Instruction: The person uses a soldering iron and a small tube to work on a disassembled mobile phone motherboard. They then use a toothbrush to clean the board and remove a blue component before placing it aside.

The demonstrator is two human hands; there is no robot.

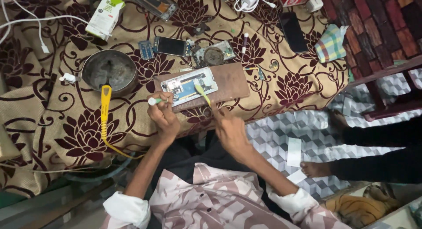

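In the head view, an opened white-framed phone with its blue and metal insides showing (189, 86) lies on a brown rectangular work board (228, 82), which sits on a beige cloth with dark red flowers (70, 123).

The left hand (163, 117) rests at the near left corner of the opened phone. Its fingers (166, 101) are curled closed around a slim tool with a pale green and white handle (154, 100), whose butt end sticks out to the left of the fist. The phone's edge lies just beyond those fingers, touching or nearly so; I cannot tell which.

The right hand (229, 130) sits just nearer than the phone's near edge, off the near edge of the board. Its fingers pinch a yellow curved pry tool (202, 93), which reaches up from the fingertips onto the middle of the phone.

Left of the phone stand a round dark metal bowl (110, 71) and a yellow-handled soldering iron with a yellow cord (105, 108). Beyond the phone lie a small dark-screened phone (170, 46) and a loose circuit part with a round disc (214, 55). Far right of it lies a black phone (293, 31).
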